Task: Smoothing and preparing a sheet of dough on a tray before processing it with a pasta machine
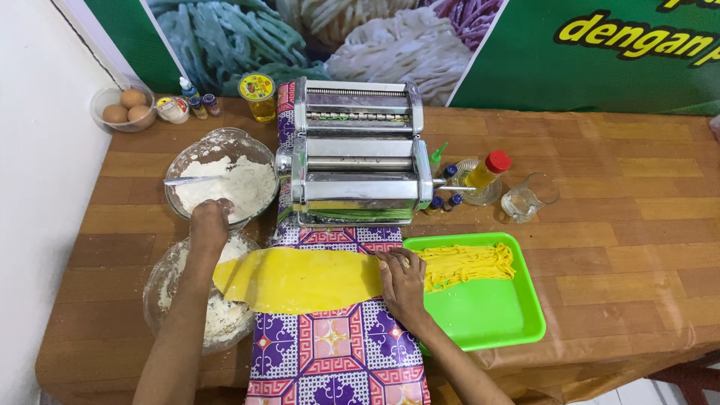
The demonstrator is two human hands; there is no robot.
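Note:
A flat yellow dough sheet (300, 280) lies across a patterned purple and pink cloth (337, 352) in front of a metal pasta machine (356, 154). My right hand (403, 279) rests palm down on the sheet's right end. My left hand (209, 225) reaches into a glass bowl of white flour (225, 180), fingers bent into the flour; the sheet's left end lies over that forearm. A green tray (487, 311) to the right holds cut yellow noodles (469, 262).
A second glass bowl with flour and dough bits (217, 322) sits at front left. Eggs in a bowl (124, 107), small bottles and a jar (257, 96) stand at the back left. An oil bottle with a red cap (487, 170) and a glass cup (529, 196) stand right of the machine.

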